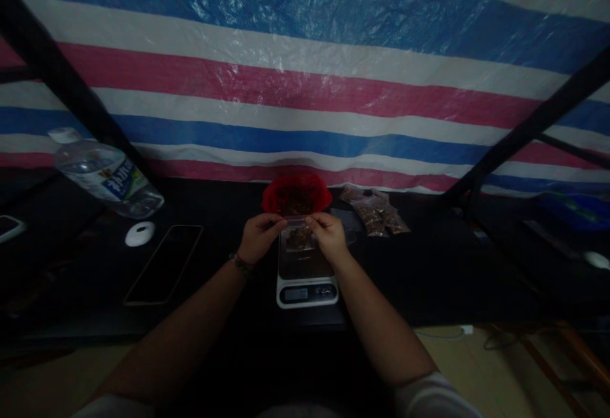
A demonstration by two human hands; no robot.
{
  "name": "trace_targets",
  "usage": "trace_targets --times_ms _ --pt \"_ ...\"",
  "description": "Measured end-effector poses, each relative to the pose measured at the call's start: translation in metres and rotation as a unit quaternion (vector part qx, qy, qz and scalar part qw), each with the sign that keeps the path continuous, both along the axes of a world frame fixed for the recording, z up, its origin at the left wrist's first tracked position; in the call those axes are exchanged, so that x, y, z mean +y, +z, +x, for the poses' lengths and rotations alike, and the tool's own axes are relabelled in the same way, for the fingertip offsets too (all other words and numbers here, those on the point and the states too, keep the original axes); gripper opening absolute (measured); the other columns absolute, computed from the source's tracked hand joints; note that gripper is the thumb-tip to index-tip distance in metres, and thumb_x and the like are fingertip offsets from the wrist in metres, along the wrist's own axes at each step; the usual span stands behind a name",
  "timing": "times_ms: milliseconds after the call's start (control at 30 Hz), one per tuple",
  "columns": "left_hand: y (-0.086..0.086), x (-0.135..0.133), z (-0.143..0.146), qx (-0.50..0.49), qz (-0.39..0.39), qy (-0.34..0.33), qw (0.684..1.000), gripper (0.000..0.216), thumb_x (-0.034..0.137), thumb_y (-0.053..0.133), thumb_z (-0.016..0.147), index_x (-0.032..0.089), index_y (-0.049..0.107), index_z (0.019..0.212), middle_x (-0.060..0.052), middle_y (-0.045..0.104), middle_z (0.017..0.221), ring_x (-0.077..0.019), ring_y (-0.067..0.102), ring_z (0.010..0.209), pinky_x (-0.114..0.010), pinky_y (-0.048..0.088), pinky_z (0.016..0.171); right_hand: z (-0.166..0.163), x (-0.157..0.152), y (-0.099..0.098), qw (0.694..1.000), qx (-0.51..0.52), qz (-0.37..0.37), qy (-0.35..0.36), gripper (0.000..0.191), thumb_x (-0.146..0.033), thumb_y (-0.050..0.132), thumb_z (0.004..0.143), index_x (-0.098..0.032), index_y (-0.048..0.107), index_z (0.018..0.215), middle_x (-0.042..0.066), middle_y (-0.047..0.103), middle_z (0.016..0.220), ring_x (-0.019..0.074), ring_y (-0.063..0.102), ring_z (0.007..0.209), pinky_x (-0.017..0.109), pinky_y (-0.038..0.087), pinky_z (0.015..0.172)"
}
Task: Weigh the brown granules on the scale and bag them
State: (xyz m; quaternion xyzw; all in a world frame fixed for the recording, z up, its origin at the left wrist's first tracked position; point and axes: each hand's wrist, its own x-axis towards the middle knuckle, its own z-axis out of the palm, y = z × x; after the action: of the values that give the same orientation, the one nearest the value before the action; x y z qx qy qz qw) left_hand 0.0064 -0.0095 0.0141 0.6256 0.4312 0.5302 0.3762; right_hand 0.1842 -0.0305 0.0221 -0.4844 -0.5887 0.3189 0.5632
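A small clear zip bag (299,239) with brown bits in it hangs between my hands, over the plate of a white kitchen scale (307,297). My left hand (260,235) pinches the bag's top edge at its left end. At the right end of the same edge, my right hand (328,235) pinches it between thumb and finger. Just beyond my fingers stands a red plastic basket (271,197) holding more brown pieces. The scale's display is lit, but its digits are too dim to read.
Several filled bags (376,213) lie in a pile right of the basket. To the left are a phone (164,265), a white rounded object (140,234) and a large tilted plastic bottle (107,173). Striped sheeting (305,100) backs the black table, with dark metal bars (505,141) at both sides.
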Motion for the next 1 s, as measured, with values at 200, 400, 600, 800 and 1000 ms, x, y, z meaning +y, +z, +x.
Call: trace_targets --times_ms 200,400,600,800,1000 --pt "-0.011 0.004 -0.003 -0.063 0.000 0.039 0.997 0.019 0.035 0.067 0.072 0.016 0.069 0.075 -0.002 0.069 0.072 -0.0125 0.063 0.065 -0.023 0.052 0.065 -0.008 -0.001 -0.006 0.997 -0.029 -0.008 0.070 0.028 -0.036 0.069 0.071 -0.022 0.067 0.095 0.003 0.069 0.089 0.0173 0.063 0.078 0.028 0.049 0.069" --pt "-0.018 0.010 -0.003 -0.090 -0.014 0.052 0.994 0.028 0.041 0.069 0.069 0.014 0.067 0.074 -0.003 0.068 0.071 -0.0140 0.062 0.064 -0.025 0.051 0.063 -0.012 -0.002 -0.006 0.993 -0.071 -0.025 0.092 0.018 -0.031 0.070 0.071 -0.022 0.068 0.087 0.002 0.070 0.084 0.0176 0.064 0.075 0.029 0.050 0.070" --pt "-0.016 0.014 -0.004 -0.131 -0.006 0.046 0.990 0.027 0.042 0.059 0.079 0.015 0.063 0.075 -0.001 0.063 0.069 -0.0106 0.057 0.062 -0.021 0.047 0.061 0.007 -0.010 0.024 1.000 0.023 0.011 0.010 0.031 -0.030 0.068 0.072 -0.022 0.061 0.100 0.003 0.069 0.091 0.0180 0.065 0.084 0.029 0.050 0.074" --pt "-0.017 0.021 -0.006 -0.099 -0.017 0.066 0.993 0.023 0.038 0.059 0.078 0.015 0.061 0.075 0.002 0.056 0.063 -0.0091 0.051 0.058 -0.020 0.043 0.059 0.096 -0.006 0.070 0.986 0.066 0.066 -0.137 0.033 -0.043 0.065 0.073 -0.017 0.065 0.093 0.003 0.068 0.084 0.0147 0.061 0.068 0.027 0.047 0.064" --pt "-0.013 0.018 -0.004 -0.061 -0.012 0.058 0.996 0.023 0.037 0.059 0.076 0.014 0.063 0.073 0.001 0.057 0.062 -0.0104 0.052 0.059 -0.021 0.045 0.059 0.183 0.019 0.050 0.945 -0.200 -0.117 -0.229 0.043 -0.052 0.054 0.078 -0.013 0.068 0.089 0.009 0.069 0.081 0.0213 0.063 0.075 0.029 0.045 0.067"
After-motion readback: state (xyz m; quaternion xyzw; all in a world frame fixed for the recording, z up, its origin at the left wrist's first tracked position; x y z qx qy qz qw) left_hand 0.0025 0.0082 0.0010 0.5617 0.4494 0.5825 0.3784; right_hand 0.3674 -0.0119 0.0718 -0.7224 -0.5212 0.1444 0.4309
